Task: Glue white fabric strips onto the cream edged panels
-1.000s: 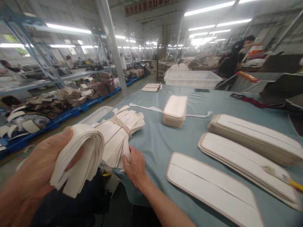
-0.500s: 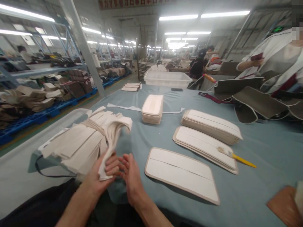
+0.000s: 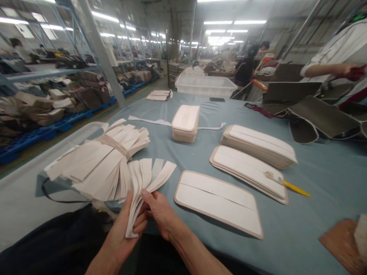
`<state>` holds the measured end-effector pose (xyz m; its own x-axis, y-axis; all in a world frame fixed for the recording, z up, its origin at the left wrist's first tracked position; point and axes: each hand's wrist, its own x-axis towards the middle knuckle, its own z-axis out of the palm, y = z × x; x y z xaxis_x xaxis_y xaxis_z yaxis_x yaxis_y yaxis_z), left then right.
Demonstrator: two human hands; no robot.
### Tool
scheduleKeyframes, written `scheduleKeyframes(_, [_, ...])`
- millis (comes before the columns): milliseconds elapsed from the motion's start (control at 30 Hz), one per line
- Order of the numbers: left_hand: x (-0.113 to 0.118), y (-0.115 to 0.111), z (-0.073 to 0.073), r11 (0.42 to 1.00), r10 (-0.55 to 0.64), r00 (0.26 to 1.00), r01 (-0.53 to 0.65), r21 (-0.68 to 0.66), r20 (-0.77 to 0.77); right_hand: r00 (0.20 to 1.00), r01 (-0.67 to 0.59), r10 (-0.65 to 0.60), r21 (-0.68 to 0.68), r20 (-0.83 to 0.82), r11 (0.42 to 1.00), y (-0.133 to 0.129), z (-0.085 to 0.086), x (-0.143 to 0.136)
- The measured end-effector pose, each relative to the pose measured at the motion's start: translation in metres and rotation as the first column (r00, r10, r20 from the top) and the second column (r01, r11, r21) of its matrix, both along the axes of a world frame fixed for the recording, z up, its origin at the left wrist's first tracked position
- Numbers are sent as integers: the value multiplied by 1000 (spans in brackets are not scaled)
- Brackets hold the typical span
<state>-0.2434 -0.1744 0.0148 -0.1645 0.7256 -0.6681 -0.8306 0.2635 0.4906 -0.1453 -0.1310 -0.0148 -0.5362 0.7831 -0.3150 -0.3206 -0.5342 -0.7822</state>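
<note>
My left hand (image 3: pixel 122 229) is closed around the lower end of a bunch of cream fabric strips (image 3: pixel 140 172), whose upper ends fan out. My right hand (image 3: pixel 162 212) pinches some of the same strips between thumb and fingers, on their right side. Just behind and left lies a larger tied bundle of cream strips (image 3: pixel 94 164), bound round its middle. To the right of my hands a single white panel with a beige border (image 3: pixel 218 202) lies flat, a dark line running along it.
Two stacks of bordered panels, a thin one (image 3: pixel 241 166) and a thicker one (image 3: pixel 258 143), lie at right. A yellow-handled brush (image 3: pixel 295 188) rests on the thin stack. A small panel stack (image 3: pixel 186 118) and white bin (image 3: pixel 205 84) are farther back. A co-worker's arm (image 3: pixel 327 70) shows at right.
The held strips have gone from bent over together to fanned apart. My right hand has moved from open beside them to pinching them. The view has tilted slightly down.
</note>
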Motion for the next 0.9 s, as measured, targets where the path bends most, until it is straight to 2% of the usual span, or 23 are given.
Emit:
scheduleKeyframes(100, [4, -7, -3, 995, -95, 984, 98, 13, -151, 999, 20, -20, -13, 50, 1000, 4, 0, 0])
scheduleKeyframes(200, [0, -15, -6, 956, -288, 887, 286, -60, -362, 998, -17, 20, -40, 62, 999, 9, 0, 1])
scheduleKeyframes(300, [-11, -15, -7, 885, -432, 681, 446, -133, -591, 995, -77, 79, -26, 63, 997, 12, -1, 0])
scheduleKeyframes(367, [-18, -9, -5, 851, -453, 517, 494, -179, -726, 989, -79, 82, -35, 121, 996, 12, -2, -2])
scheduleKeyframes(433, [-22, 0, -2, 840, -438, 366, 492, -229, -821, 982, -53, 60, -41, 181, 998, 11, -1, -3])
scheduleKeyframes(500, [-24, 5, 1, 845, -409, 270, 474, -249, -872, 977, -34, 37, -22, 210, 999, 10, 1, -3])
scheduleKeyframes(533, [-25, 6, 2, 846, -394, 250, 474, -242, -885, 976, -33, 32, 1, 216, 999, 11, 3, -3])
scheduleKeyframes(600, [-25, 3, 3, 853, -367, 273, 481, -204, -889, 982, -33, 18, 75, 190, 997, 13, 8, -1])
scheduleKeyframes(633, [-25, 0, 3, 863, -362, 317, 469, -186, -877, 987, -21, 2, 116, 160, 993, 16, 10, 0])
scheduleKeyframes(700, [-23, -8, 4, 891, -387, 478, 415, -186, -788, 995, 25, -39, 155, 88, 988, 20, 12, 2])
scheduleKeyframes(767, [-21, -16, 4, 905, -415, 683, 380, -194, -601, 996, 89, -91, 109, 16, 990, 25, 10, 3])
scheduleKeyframes(800, [-19, -19, 3, 907, -420, 761, 377, -189, -495, 993, 119, -118, 67, -26, 991, 26, 7, 4])
scheduleKeyframes(833, [-18, -22, 3, 909, -417, 812, 377, -178, -408, 987, 146, -144, 21, -74, 989, 27, 4, 4])
scheduleKeyframes(900, [-15, -27, 1, 917, -399, 851, 363, -167, -341, 960, 207, -219, -87, -174, 975, 29, -1, 3])
